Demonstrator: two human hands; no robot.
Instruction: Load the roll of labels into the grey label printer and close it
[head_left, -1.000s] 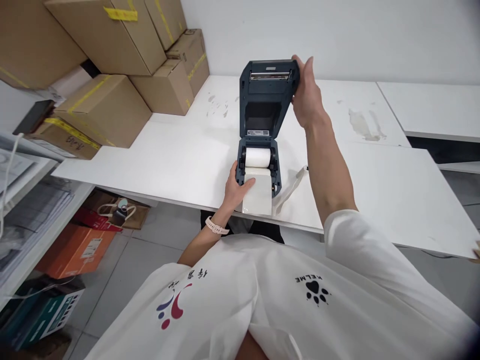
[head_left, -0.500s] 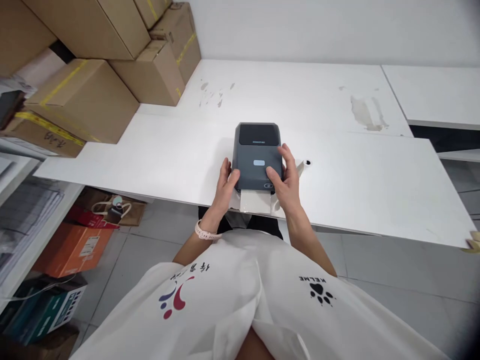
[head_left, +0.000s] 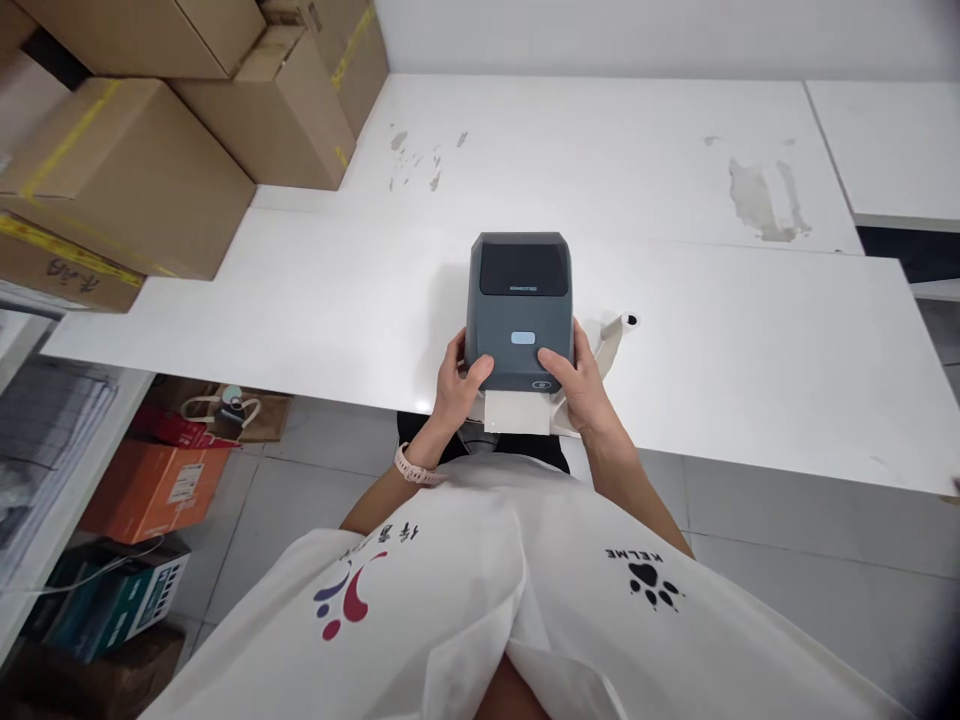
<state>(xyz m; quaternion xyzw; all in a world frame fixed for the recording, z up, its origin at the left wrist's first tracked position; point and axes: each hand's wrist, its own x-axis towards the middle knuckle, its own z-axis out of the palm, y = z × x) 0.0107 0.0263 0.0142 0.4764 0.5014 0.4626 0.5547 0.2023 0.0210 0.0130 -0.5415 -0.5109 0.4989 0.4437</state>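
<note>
A dark grey label printer (head_left: pixel 519 312) with a black window and a pale blue button is at the table's near edge, between my hands. My left hand (head_left: pixel 459 385) grips its lower left side, thumb on the top face and fingers down the side. On the lower right, my right hand (head_left: pixel 583 385) holds it the same way, its thumb near the small round symbol. White label paper (head_left: pixel 517 412) sticks out from the printer's near end. Right of the printer lies a small white roll (head_left: pixel 621 325) with a strip trailing from it. The printer's underside is hidden.
Cardboard boxes (head_left: pixel 127 175) are stacked at the table's left end. The white table (head_left: pixel 360 300) has grey stains toward the back. Below on the left, an orange box (head_left: pixel 157 490) and a green box (head_left: pixel 112 610) stand by a shelf.
My right fingers have moved from the printer's upper right edge down round its side. The printer looks slightly larger, nearer the camera, now held at both sides. The view has shifted a little.
</note>
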